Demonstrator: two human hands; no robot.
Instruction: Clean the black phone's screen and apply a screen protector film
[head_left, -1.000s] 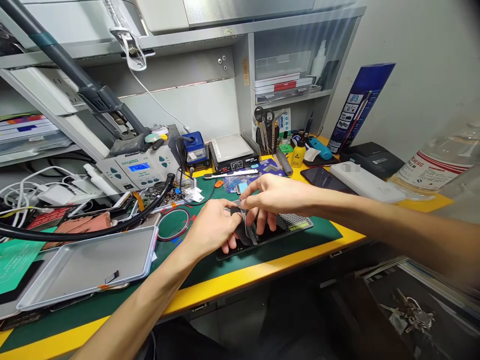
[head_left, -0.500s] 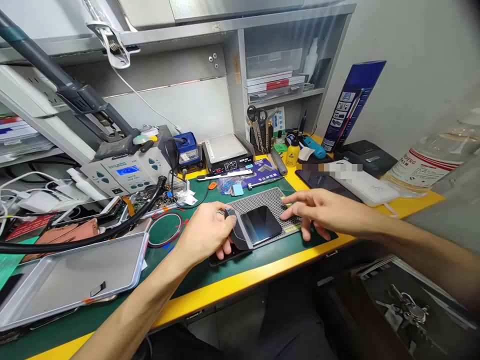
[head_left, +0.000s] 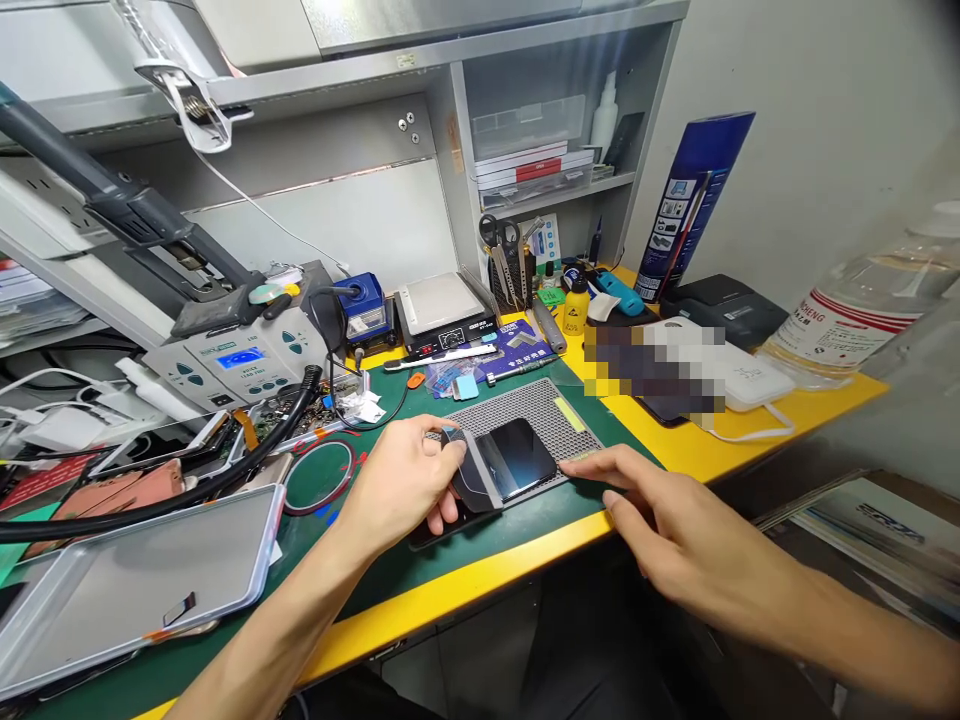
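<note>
A phone with a glossy black screen (head_left: 526, 452) lies on a grey perforated mat (head_left: 517, 402). Over its left part is a thin dark film (head_left: 466, 478) with a grey strip along its edge, the far corner bent up. My left hand (head_left: 401, 478) pinches that raised corner between thumb and index finger, the other fingers curled underneath. Another dark flat piece (head_left: 450, 522) shows partly below this hand. My right hand (head_left: 667, 515) has its index finger stretched to the phone's right corner, touching or nearly so, with the thumb apart and nothing held.
Behind the mat are a hot plate (head_left: 442, 305), a tool holder with scissors (head_left: 510, 260) and a yellow bottle (head_left: 575, 308). A rework station (head_left: 232, 360) and a grey tray (head_left: 150, 570) stand left. A large clear bottle (head_left: 847, 320) is at right.
My right hand has drawn back toward the table's near edge, uncovering a yellow label on the mat. My left hand still pinches the film. The camera view has shifted slightly.
</note>
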